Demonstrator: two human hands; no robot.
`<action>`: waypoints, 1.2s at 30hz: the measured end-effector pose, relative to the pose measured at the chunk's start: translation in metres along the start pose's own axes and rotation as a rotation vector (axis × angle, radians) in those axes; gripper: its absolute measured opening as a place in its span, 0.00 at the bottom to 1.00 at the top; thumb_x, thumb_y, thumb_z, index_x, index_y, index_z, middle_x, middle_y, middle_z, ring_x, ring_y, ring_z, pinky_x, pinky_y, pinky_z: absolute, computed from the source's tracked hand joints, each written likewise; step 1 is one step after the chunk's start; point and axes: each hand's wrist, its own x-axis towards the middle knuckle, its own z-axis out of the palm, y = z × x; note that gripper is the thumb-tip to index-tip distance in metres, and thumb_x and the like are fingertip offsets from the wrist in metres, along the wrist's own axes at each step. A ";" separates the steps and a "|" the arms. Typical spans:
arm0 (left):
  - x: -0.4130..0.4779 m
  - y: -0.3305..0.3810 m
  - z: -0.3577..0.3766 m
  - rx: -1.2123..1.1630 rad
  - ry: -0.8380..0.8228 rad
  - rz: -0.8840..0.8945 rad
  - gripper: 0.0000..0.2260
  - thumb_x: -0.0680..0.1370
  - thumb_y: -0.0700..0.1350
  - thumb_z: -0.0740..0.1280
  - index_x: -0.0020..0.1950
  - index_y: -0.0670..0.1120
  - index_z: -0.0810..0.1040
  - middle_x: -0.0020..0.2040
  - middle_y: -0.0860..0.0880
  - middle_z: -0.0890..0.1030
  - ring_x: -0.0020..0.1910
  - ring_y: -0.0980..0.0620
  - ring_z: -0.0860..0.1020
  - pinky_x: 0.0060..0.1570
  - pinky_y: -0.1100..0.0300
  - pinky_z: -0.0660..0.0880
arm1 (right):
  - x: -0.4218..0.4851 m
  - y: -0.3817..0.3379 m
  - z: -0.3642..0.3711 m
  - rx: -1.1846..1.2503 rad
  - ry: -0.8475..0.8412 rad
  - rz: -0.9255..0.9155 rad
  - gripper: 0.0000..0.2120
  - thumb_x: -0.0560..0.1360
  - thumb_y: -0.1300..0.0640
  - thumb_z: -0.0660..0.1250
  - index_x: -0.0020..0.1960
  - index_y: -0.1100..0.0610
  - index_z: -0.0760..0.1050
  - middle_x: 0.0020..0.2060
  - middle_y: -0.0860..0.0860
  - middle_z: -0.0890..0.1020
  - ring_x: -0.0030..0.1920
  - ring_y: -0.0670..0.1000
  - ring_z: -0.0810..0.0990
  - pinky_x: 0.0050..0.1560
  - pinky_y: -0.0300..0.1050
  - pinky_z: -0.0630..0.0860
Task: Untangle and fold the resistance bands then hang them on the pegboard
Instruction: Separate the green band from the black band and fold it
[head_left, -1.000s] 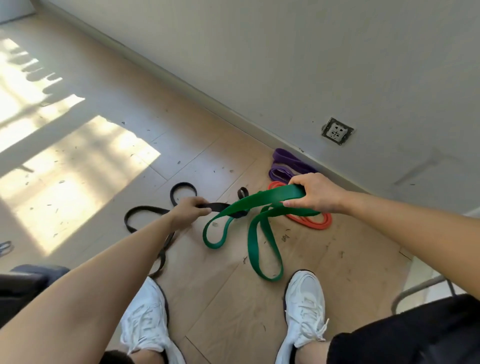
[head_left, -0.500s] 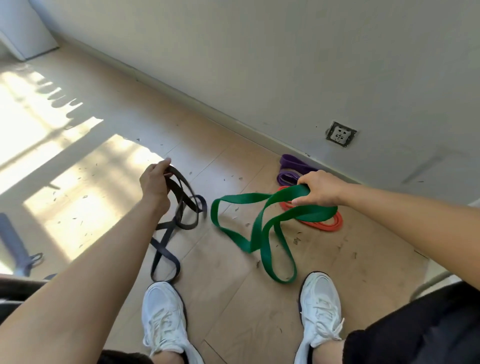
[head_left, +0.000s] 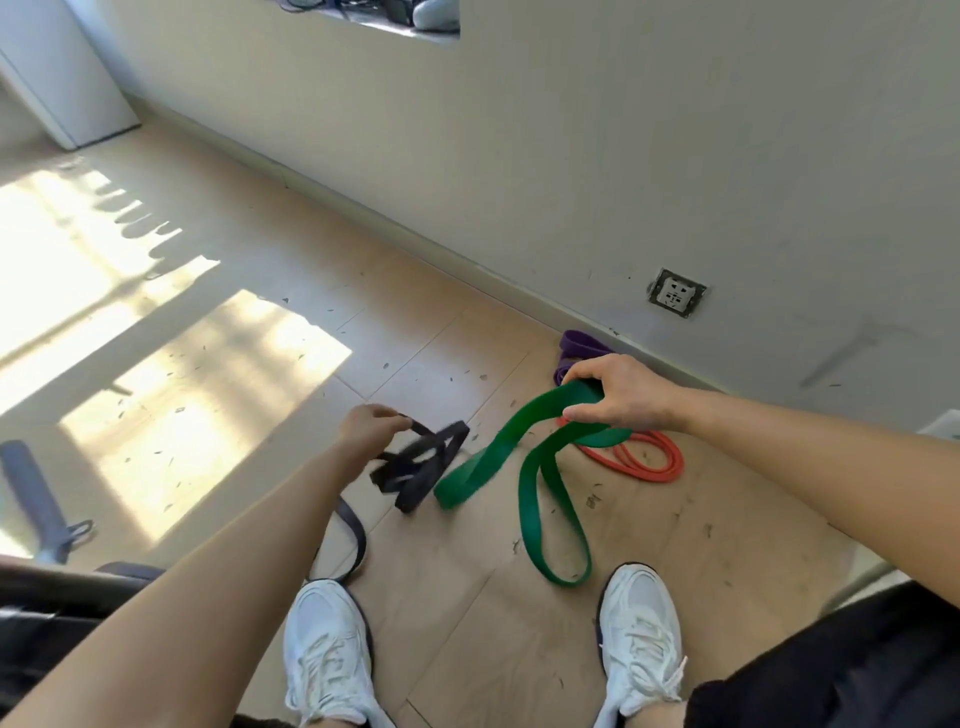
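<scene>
My left hand (head_left: 366, 426) grips the black resistance band (head_left: 421, 470), lifted off the floor and blurred with motion; its lower loop trails down to the floor near my left shoe. My right hand (head_left: 618, 395) grips the wide green band (head_left: 530, 499), whose loops hang down and rest on the wooden floor by my right shoe. The two bands hang close together but apart. A thin orange band (head_left: 649, 460) lies coiled on the floor under my right wrist. A purple band (head_left: 579, 348) lies by the baseboard, partly hidden behind my right hand. No pegboard is in view.
A grey wall with a power socket (head_left: 675, 293) runs along the right. My white shoes (head_left: 327, 660) stand at the bottom. A dark bar-like object (head_left: 36, 499) lies at the left in a sunlit patch. A white cabinet (head_left: 62, 78) stands at the far left corner.
My left hand has swung the black band back right and down, close to the green band. My right hand has kept its grip on the green band, whose loops shifted. The view tilted up.
</scene>
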 end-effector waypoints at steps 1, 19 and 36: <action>0.000 0.004 0.000 0.021 0.002 0.028 0.09 0.77 0.46 0.73 0.55 0.44 0.82 0.54 0.44 0.83 0.56 0.45 0.80 0.55 0.54 0.77 | -0.001 -0.004 0.000 0.022 0.006 -0.016 0.09 0.73 0.49 0.76 0.52 0.49 0.81 0.40 0.43 0.83 0.41 0.41 0.81 0.39 0.30 0.73; -0.110 0.164 -0.034 0.390 -0.548 0.688 0.25 0.74 0.56 0.73 0.71 0.55 0.75 0.68 0.57 0.77 0.70 0.56 0.72 0.71 0.51 0.68 | -0.040 -0.108 -0.071 0.016 -0.019 -0.280 0.10 0.76 0.48 0.73 0.55 0.51 0.81 0.41 0.51 0.83 0.39 0.48 0.80 0.39 0.43 0.74; -0.128 0.226 -0.037 0.007 -0.357 0.845 0.09 0.79 0.41 0.72 0.53 0.42 0.73 0.43 0.44 0.74 0.46 0.41 0.84 0.56 0.45 0.81 | -0.050 -0.140 -0.146 0.884 0.373 -0.306 0.11 0.75 0.48 0.68 0.37 0.50 0.83 0.33 0.51 0.67 0.32 0.48 0.66 0.38 0.44 0.65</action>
